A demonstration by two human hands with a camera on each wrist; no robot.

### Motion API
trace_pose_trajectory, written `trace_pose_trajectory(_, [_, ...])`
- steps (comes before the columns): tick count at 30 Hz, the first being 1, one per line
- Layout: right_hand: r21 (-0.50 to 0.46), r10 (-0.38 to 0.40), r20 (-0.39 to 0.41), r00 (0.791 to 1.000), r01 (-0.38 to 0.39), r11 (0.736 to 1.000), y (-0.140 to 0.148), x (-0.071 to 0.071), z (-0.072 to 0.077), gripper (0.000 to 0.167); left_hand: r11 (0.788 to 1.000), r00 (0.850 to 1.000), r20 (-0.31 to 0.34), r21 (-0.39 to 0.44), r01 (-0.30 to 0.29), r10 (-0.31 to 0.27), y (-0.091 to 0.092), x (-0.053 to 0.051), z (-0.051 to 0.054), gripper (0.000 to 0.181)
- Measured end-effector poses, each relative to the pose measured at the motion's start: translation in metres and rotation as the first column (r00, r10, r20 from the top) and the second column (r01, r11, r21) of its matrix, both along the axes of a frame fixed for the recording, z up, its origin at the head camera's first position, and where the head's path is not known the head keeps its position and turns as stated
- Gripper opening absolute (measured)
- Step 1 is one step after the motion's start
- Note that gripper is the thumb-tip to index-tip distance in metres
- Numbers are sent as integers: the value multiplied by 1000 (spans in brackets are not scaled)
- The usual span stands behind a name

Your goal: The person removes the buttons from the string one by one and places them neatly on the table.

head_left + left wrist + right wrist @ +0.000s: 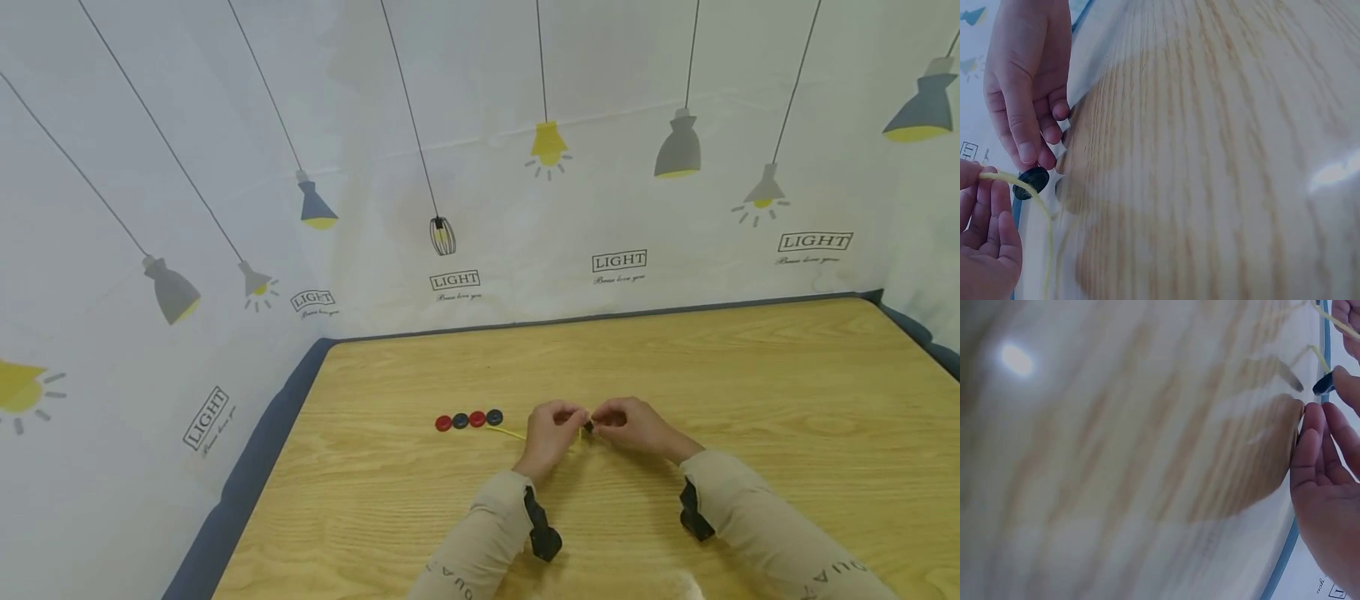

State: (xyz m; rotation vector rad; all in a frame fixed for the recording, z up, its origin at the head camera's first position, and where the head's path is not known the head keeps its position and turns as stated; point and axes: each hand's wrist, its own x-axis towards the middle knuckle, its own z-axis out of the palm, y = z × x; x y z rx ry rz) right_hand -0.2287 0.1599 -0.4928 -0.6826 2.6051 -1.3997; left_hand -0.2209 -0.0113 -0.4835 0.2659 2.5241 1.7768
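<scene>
My left hand (pixel 553 435) pinches a yellow cord (pixel 1049 240) between thumb and fingers; the cord trails down onto the wood table. Facing it from the right, my right hand (pixel 637 427) holds a dark round button (pixel 1034 181) by its edge, just above the tabletop. In the left wrist view the cord crosses over the button; whether it runs through a hole cannot be made out. Part of the cord (pixel 504 432) lies to the left of my left hand, near a short row of red buttons (pixel 444 423) and dark buttons (pixel 494 417).
The wood-grain table (pixel 360 500) stretches around both hands. A white cloth wall (pixel 510 192) printed with hanging lamps rises behind it and at the sides. Dark wrist cameras (pixel 545 533) sit on the inner side of both beige sleeves (pixel 480 525).
</scene>
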Motion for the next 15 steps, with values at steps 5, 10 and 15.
trace_pose_trajectory(5, [25, 13, -6, 1000, -12, 1000, -5, -1, 2, 28, 1000, 1000, 1, 2, 2, -2, -2, 0, -1, 16])
trace_pose_trajectory(10, [34, 2, -25, 1000, -1, 999, -12, -4, -1, 25, 1000, 1000, -13, 16, 6, -6, -2, -1, -1, 17])
trace_pose_trajectory(15, [59, -44, -31, 999, 46, 997, -18, -3, 1, 18, 1000, 1000, -3, 27, 3, -3, -1, -1, -3, 17])
